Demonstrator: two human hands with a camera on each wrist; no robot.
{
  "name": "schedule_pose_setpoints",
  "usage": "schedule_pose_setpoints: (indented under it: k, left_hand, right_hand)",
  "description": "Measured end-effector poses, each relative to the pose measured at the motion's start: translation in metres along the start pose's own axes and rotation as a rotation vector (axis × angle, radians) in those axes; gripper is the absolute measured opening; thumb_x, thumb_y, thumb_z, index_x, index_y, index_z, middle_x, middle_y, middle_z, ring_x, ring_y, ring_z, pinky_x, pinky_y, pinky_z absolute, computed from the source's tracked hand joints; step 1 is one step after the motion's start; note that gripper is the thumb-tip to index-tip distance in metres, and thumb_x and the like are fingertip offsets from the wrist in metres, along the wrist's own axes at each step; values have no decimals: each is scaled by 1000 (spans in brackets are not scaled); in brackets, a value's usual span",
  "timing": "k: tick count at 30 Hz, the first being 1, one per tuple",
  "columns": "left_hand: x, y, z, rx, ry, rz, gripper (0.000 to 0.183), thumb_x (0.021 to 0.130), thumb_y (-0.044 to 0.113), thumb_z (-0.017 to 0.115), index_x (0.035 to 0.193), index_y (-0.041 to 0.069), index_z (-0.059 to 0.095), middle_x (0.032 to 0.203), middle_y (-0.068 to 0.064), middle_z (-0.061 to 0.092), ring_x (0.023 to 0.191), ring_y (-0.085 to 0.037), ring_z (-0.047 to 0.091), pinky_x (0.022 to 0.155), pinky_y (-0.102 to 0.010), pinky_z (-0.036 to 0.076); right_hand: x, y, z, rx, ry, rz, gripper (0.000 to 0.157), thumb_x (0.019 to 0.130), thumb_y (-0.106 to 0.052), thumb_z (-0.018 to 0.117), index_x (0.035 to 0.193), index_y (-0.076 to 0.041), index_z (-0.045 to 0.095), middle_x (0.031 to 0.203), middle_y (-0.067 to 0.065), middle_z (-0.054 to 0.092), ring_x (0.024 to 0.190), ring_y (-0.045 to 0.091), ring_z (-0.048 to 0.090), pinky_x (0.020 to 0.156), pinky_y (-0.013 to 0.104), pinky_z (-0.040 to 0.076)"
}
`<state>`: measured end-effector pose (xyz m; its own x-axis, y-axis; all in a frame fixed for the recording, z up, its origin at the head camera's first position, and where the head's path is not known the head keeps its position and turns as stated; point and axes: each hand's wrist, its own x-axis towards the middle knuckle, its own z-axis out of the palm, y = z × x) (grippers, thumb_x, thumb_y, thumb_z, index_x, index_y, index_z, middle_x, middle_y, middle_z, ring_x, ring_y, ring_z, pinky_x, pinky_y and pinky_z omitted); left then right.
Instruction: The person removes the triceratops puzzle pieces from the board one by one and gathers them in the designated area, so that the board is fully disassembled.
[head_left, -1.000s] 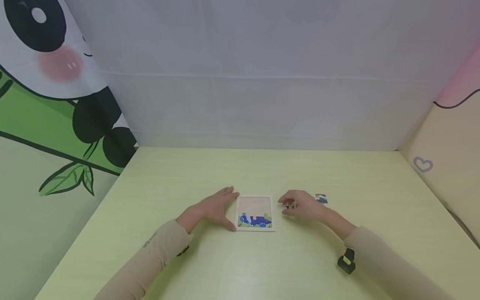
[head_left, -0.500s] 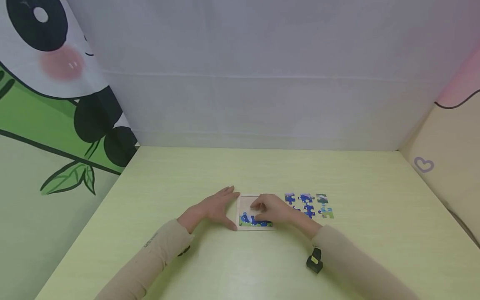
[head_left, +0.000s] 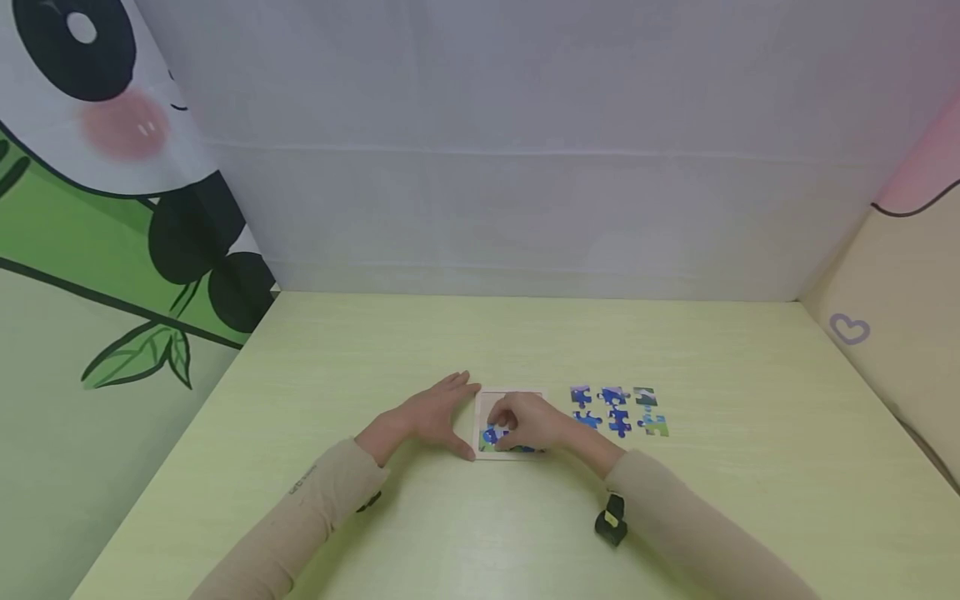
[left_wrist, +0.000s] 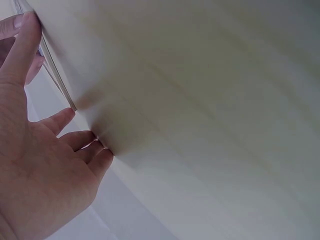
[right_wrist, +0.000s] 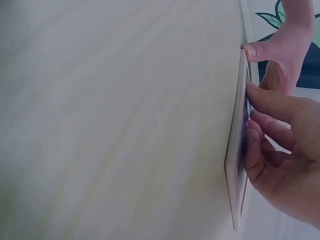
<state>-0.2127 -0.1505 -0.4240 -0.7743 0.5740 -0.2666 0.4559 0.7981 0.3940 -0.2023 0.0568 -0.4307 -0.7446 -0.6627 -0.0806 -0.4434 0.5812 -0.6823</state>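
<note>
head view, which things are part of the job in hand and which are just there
Part of the job:
puzzle frame
pieces inside it
loose pieces to its right

Just there:
cartoon wall print
heart drawing
pale backdrop

We see a pale-rimmed puzzle tray (head_left: 498, 457) flat on the desk (head_left: 450, 533), a blue-and-green picture showing in its near part, partly hidden. Just right of it, six loose jigsaw pieces (head_left: 619, 421), mostly blue, lie in two rows.
</note>
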Motion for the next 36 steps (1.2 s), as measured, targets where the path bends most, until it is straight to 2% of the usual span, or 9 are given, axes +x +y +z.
schedule_pose_setpoints:
  k: [9,20,29,36]
  left_hand:
    - [0,1,-1,4,13,9,103,62,51,77,142,8,28,150,-17,13,138,-30,7,107,-50,22]
    - [2,0,0,5,8,-6,104,62,51,78,143,9,28,150,-15,12,138,-29,6,108,-49,21]
    - [2,1,1,8,10,-10,103,62,51,77,143,10,27,151,-14,11,138,-28,6,108,-48,21]
    - [2,1,2,7,16,-10,103,62,50,78,142,10,28,151,-14,13,138,-28,7,109,-47,20]
  right_hand:
    - [2,-3,3,33,14,45,23,73,-5,74,93,-4,63,76,-2,57,70,9,50,64,20,44]
    - [0,-4,5,3,51,51,23,71,-5,75,91,-6,62,75,-2,56,69,11,49,63,21,42]
    - [-4,-5,5,99,71,45,25,74,-1,72,93,-6,57,79,0,55,72,12,51,64,21,46]
    - [-4,0,5,148,78,46,13,81,-2,64,93,-6,57,80,0,58,73,11,53,66,22,48]
